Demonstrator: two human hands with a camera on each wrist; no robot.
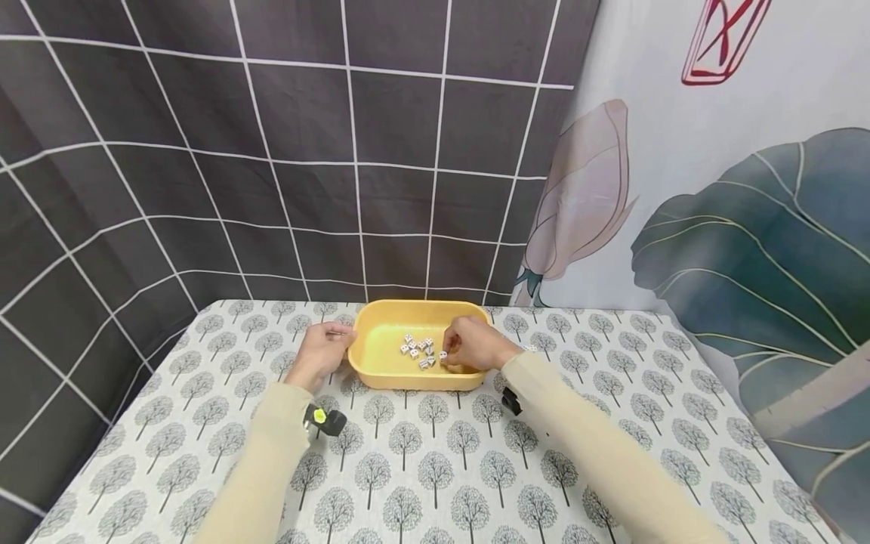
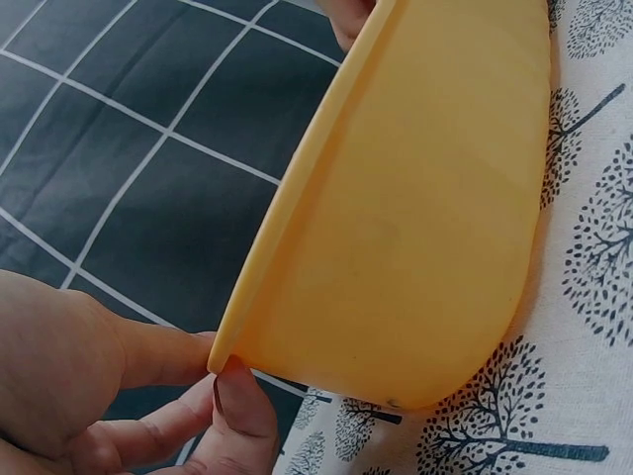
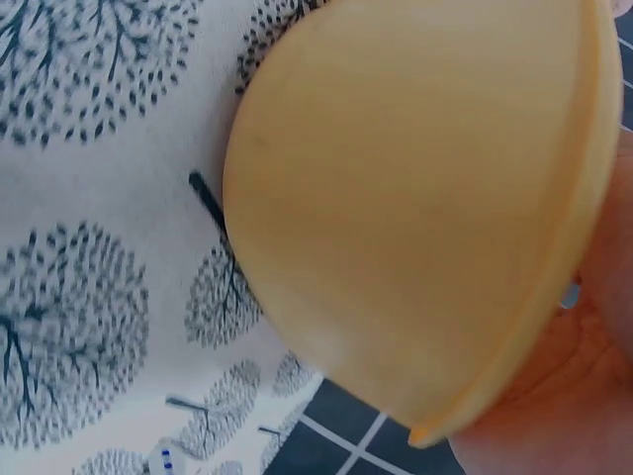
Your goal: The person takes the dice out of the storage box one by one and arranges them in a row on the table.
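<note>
A yellow plastic basin [image 1: 408, 382] stands on the table, with several small white dice [image 1: 414, 353] loose on its floor. My left hand [image 1: 318, 355] pinches the basin's left rim between thumb and fingers; the left wrist view shows the thumb against the outer side. Over the right rim, my right hand [image 1: 472, 342] reaches down into the basin, its curled fingertips holding a die [image 1: 443, 355] near the other dice. The basin's wall hides most of the right hand in the right wrist view, where a small pale piece [image 3: 570, 295] shows by the palm.
More white dice [image 1: 530, 348] lie on the tree-print tablecloth [image 1: 435, 472], just right of the basin behind the right wrist. A dark gridded curtain [image 1: 394, 196] hangs at the table's back edge, and a flower-printed curtain [image 1: 652, 174] hangs to the right.
</note>
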